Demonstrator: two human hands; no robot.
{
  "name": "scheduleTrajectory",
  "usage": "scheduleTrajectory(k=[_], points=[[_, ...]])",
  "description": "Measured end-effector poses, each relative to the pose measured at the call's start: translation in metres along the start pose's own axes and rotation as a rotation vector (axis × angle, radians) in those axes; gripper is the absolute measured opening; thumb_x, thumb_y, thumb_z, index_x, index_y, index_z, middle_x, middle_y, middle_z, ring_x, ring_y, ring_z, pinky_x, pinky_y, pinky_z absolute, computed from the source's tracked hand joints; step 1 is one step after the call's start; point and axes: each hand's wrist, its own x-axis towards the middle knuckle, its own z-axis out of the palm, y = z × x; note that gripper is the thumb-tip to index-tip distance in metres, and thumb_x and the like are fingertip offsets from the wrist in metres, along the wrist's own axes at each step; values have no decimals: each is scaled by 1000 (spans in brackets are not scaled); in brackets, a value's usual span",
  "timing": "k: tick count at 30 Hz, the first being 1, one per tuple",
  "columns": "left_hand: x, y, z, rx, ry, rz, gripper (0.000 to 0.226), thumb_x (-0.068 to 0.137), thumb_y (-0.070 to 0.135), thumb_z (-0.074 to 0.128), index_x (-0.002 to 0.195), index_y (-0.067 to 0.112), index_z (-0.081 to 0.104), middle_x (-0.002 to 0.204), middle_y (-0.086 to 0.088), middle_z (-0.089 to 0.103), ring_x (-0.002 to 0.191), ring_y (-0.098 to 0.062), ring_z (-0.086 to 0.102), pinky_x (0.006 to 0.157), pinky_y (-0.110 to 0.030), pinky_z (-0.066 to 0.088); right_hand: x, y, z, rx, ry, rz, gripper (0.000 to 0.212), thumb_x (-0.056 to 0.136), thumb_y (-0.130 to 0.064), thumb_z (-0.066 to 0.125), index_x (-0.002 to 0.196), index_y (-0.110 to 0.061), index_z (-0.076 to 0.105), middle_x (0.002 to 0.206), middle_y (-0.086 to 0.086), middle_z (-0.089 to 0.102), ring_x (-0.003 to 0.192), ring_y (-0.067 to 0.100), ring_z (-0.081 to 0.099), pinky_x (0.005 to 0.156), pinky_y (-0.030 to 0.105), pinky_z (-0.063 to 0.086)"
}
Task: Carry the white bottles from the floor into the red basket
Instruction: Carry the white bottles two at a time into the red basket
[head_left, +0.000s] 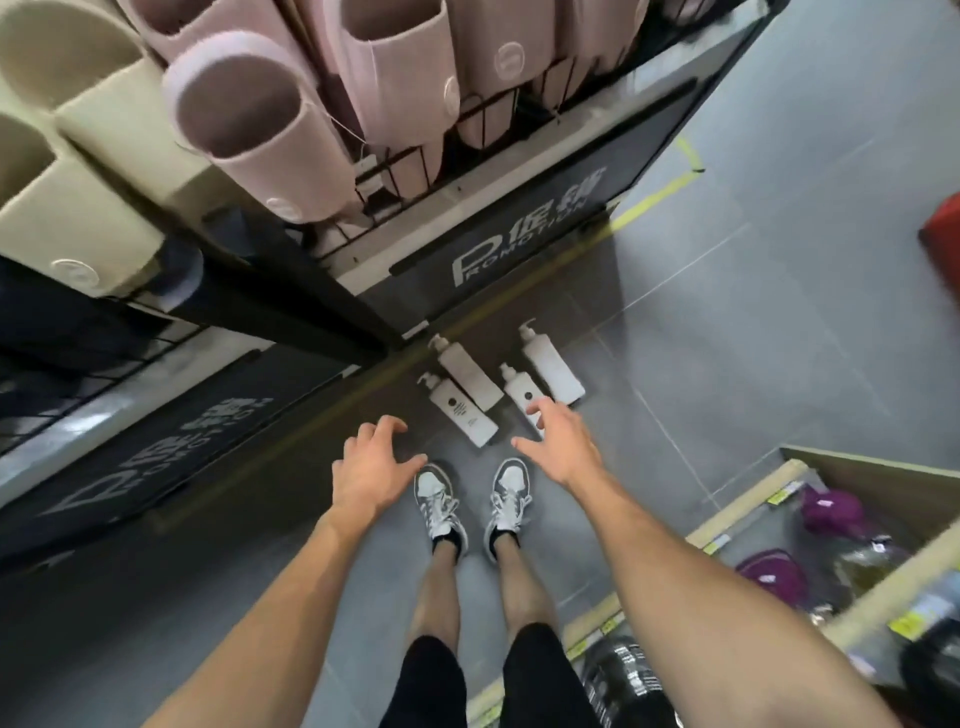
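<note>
Four white pump bottles (470, 376) lie on the floor (753, 312).
The left hand (371, 467) and right hand (558, 441) are spread wide, holding nothing. The red basket (943, 239) is far right.

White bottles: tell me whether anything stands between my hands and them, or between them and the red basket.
Nothing visible does. The left hand and right hand hang open above the four bottles, with only air between. The floor from the bottles to the basket, cut off at the right edge, shows only tile.
</note>
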Motion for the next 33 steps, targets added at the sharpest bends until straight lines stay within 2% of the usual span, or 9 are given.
scheduleTrajectory(k=[9,15,18,21,25,27,29,31,33], points=[[92,-12,108,-282,-110,-102,52,85,44,74,129,25,52,127,-6,54,116,-26,55,100,-47,47,104,50,70,-49,-31,30,49,92,-33,69,135,-22,49,128,6,58,120,28,52,100,42,46],[170,-17,176,-477,-78,-212,48,88,32,76,127,14,53,120,-5,56,109,-21,56,78,-21,46,182,80,128,17,-11,24,52,92,-36,70,136,-20,48,133,8,58,122,29,53,103,46,46],[217,-23,203,-489,-65,-238,51,86,34,77,126,13,54,116,-6,60,109,-25,59,89,-34,51,217,93,158,33,-5,25,51,92,-37,70,135,-20,49,130,9,58,120,30,54,100,45,47],[259,-28,229,-499,-99,-257,50,84,38,79,121,13,55,114,-10,65,104,-28,63,89,-41,54,250,105,184,48,-8,22,51,92,-36,70,136,-20,48,128,9,58,117,29,54,98,45,47],[305,-33,264,-528,-94,-295,51,86,33,77,125,10,54,112,-5,62,100,-21,59,82,-30,48,291,116,213,70,11,22,52,91,-33,70,137,-21,48,129,9,57,118,30,53,98,46,46],[326,-36,283,-581,-61,-336,50,85,30,79,123,9,54,113,-7,63,100,-23,61,82,-31,50,309,122,229,72,18,23,53,90,-33,71,136,-21,48,129,9,56,118,31,54,97,46,48],[347,-38,298,-632,-62,-400,37,85,26,78,111,8,57,104,-8,65,92,-21,63,73,-27,55,325,126,247,86,32,7,53,89,-32,73,135,-21,49,130,10,55,118,33,55,96,45,49],[366,-42,310,-720,-53,-495,23,88,23,76,91,13,55,89,-7,63,80,-17,61,56,-19,49,338,127,269,99,43,-16,54,88,-30,74,135,-20,49,131,11,54,120,34,53,93,44,48],[388,-50,325,-800,-24,-593,29,86,24,78,101,10,57,103,-12,68,93,-20,65,68,-24,50,350,128,289,102,84,-52,56,87,-29,74,136,-20,49,132,12,52,120,35,52,90,44,48]])
